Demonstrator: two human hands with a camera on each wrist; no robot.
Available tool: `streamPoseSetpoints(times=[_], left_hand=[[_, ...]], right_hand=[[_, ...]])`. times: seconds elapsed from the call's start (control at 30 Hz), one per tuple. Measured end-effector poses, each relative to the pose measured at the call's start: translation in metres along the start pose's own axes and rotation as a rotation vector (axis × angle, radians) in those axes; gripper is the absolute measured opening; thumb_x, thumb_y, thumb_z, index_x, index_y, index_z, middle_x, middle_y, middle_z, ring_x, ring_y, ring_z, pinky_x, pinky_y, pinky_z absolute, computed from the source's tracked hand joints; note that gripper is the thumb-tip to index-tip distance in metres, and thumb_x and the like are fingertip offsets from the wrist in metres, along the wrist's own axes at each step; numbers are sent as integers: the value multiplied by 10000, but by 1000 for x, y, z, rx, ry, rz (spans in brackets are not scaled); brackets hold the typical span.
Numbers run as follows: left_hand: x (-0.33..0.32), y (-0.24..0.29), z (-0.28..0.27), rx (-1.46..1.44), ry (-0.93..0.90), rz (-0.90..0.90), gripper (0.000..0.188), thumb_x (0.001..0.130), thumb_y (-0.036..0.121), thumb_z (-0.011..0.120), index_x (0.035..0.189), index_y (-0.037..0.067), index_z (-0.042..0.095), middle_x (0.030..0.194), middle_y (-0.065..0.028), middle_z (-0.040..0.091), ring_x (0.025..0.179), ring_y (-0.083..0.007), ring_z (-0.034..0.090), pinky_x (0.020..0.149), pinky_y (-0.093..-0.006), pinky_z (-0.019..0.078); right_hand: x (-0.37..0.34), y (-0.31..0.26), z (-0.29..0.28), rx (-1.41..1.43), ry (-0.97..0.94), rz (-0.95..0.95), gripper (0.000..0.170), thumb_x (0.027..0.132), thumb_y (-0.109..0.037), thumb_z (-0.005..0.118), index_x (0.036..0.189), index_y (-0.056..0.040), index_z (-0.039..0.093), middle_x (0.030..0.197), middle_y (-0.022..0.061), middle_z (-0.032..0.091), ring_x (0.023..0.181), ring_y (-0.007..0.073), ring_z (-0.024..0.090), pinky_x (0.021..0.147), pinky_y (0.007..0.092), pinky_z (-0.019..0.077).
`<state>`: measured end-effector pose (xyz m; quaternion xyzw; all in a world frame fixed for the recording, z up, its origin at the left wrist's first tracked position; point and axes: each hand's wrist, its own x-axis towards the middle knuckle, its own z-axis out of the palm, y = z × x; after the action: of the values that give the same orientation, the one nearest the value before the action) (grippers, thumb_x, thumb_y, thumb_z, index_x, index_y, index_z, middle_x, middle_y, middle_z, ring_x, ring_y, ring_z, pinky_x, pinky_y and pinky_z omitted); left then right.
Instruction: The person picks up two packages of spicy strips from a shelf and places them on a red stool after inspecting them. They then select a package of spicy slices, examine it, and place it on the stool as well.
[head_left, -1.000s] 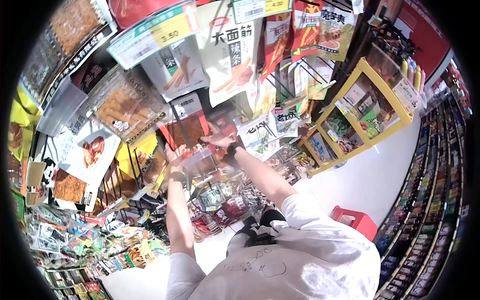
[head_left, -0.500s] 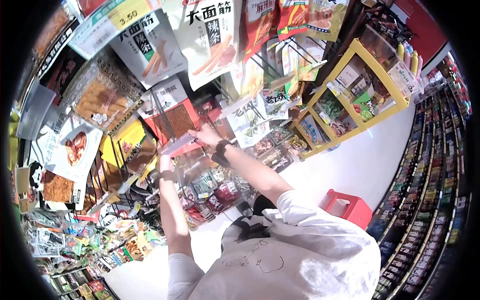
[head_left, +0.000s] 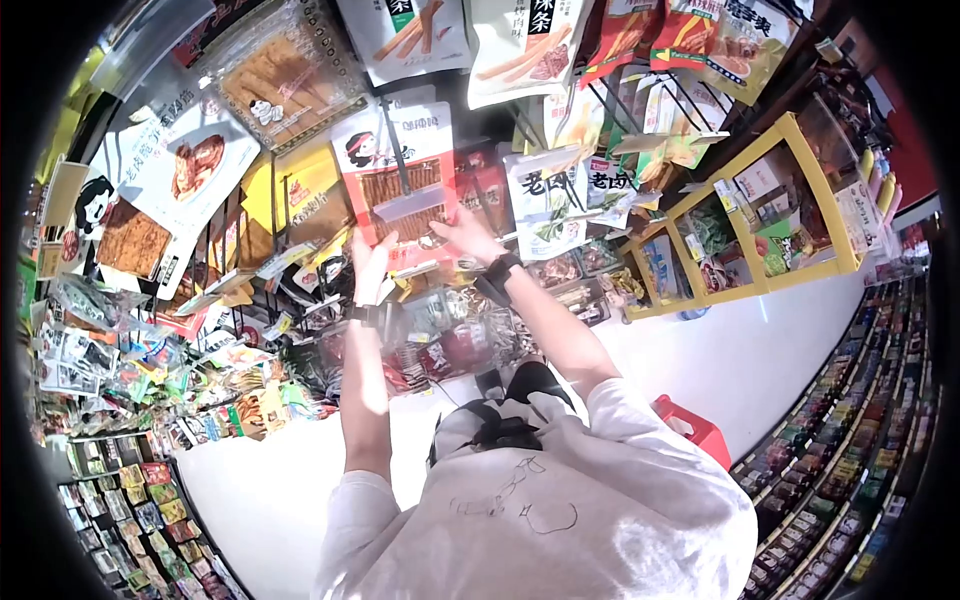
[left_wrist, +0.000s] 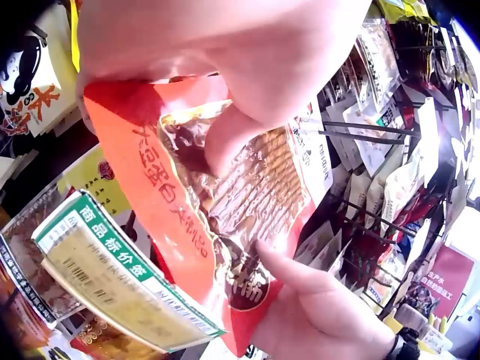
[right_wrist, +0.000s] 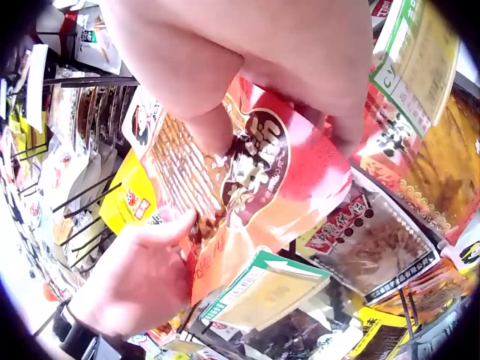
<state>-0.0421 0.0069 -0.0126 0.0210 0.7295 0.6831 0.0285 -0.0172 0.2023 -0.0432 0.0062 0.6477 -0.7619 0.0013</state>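
A red and white snack packet [head_left: 403, 240] with a clear window shows rows of brown strips and hangs from a rack hook in the head view. My left hand [head_left: 370, 265] holds its lower left edge; the left wrist view has that thumb bent over the window of the packet [left_wrist: 180, 187]. At the lower right edge, my right hand [head_left: 468, 238] grips the same packet, its thumb pressed on the front in the right wrist view. A price tag [left_wrist: 120, 277] with a green border stands close in front of the packet.
Pale bags [head_left: 530, 50] of snack sticks hang above. To the left are a white packet [head_left: 180, 170] and yellow packets [head_left: 290, 190]. A yellow-framed display shelf [head_left: 745, 230] stands at right, with a red basket [head_left: 690, 430] on the floor.
Both hands have come from spread fingers near the packet's bottom to holding its two lower sides. The head view has shifted, so the packet now appears higher and further right.
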Motion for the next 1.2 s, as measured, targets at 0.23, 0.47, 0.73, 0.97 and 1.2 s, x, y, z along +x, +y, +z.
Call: streamPoseSetpoints(times=[0.23, 0.47, 0.73, 0.97, 1.2], left_hand=[[-7, -21, 4, 57, 81, 102, 477, 748, 55, 726, 1144, -33, 475, 1090, -151, 611, 992, -226, 586, 880, -339, 445], [5, -67, 1, 149, 96, 168, 428, 761, 158, 729, 1066, -35, 499, 965, -182, 643, 895, -270, 632, 793, -363, 488], [-39, -48, -10, 462, 318, 324, 478, 813, 35, 636, 1260, 4, 469, 1146, -182, 587, 1061, -263, 579, 900, -344, 465], [10, -23, -98, 324, 488, 393, 453, 722, 46, 732, 1101, -35, 496, 984, -137, 602, 895, -243, 588, 813, -314, 475], [74, 58, -117, -26, 91, 658, 490, 741, 127, 777, 1127, 8, 501, 988, -49, 617, 805, -120, 576, 725, -258, 478]], right_hand=[[-19, -25, -1, -15, -19, -13, 380, 880, -28, 592, 1238, 10, 473, 1094, 64, 618, 970, 128, 573, 871, 278, 456], [-18, 3, -6, -68, 49, 15, 383, 864, -49, 608, 1222, 14, 486, 1100, 87, 617, 984, 156, 578, 880, 306, 458], [-17, 1, -13, -368, 264, -287, 615, 846, -38, 594, 1373, -3, 279, 1261, 143, 464, 1089, 198, 504, 939, 313, 410], [-65, -18, 16, -147, 94, -197, 123, 919, -70, 531, 1029, -22, 557, 884, 19, 600, 817, 93, 556, 762, 241, 457], [-95, -24, 53, 1, -245, -46, 102, 921, -51, 515, 981, -18, 591, 786, -23, 561, 740, 50, 516, 676, 203, 430]])
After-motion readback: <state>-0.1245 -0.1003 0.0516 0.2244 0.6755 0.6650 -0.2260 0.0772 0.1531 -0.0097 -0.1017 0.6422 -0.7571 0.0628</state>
